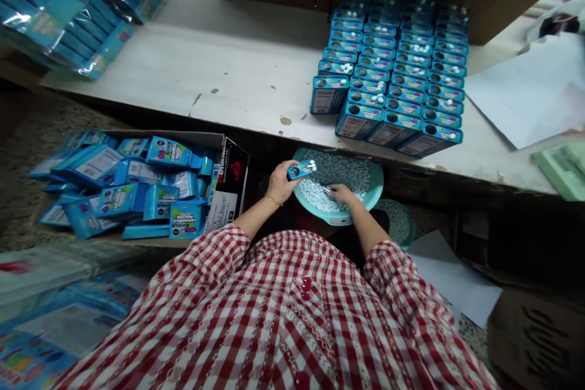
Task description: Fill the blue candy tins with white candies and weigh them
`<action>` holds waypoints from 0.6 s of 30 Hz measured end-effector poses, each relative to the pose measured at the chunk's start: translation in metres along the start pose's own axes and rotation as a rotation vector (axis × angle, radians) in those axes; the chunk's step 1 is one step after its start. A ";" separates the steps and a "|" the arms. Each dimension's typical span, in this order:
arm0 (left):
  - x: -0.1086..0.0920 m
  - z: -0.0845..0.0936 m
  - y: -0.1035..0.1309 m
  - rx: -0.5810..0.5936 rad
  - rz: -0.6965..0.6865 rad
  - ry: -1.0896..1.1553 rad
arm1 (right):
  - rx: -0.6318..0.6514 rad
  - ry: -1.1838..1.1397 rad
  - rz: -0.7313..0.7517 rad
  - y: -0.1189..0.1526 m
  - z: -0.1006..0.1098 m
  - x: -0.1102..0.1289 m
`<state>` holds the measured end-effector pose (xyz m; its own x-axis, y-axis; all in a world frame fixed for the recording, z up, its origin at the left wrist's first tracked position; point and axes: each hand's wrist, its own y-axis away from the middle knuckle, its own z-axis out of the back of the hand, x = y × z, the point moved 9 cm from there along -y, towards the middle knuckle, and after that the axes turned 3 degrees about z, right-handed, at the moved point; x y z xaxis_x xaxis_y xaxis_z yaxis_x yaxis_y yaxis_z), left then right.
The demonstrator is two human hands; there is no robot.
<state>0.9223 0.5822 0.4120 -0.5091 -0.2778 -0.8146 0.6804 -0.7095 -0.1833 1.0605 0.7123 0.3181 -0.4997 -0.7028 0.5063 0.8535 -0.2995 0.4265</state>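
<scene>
My left hand [278,184] is closed around a small blue candy box [301,169], held over the left rim of a turquoise basin [378,186]. The box has a dark round opening on its top face, and a few white pieces lie at its right end. Small white candies [315,196] fill the basin. Down among them is my right hand [342,194], its fingers closed; a small shiny thing shows at the fingertips, too small to name.
Rows of blue boxes [388,91] with white pieces on top stand on the white table [237,67]. A carton [232,186] of blue boxes lies at left. A second candy basin [397,222], paper sheets [457,274] and wrapped packs [68,18] surround me.
</scene>
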 end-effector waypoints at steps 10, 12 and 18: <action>-0.003 -0.021 -0.009 0.020 0.008 -0.085 | 0.013 -0.300 0.023 0.061 0.086 0.015; -0.010 -0.036 -0.009 0.063 -0.012 -0.107 | -0.011 -0.066 0.025 0.068 0.105 0.042; -0.023 -0.055 -0.006 0.118 -0.053 -0.136 | 0.034 0.526 -0.098 0.080 0.124 0.100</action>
<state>0.9590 0.6284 0.4021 -0.6149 -0.3168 -0.7222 0.5878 -0.7946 -0.1519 1.0601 0.6982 0.4959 -0.4274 -0.9038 0.0223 0.7968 -0.3649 0.4815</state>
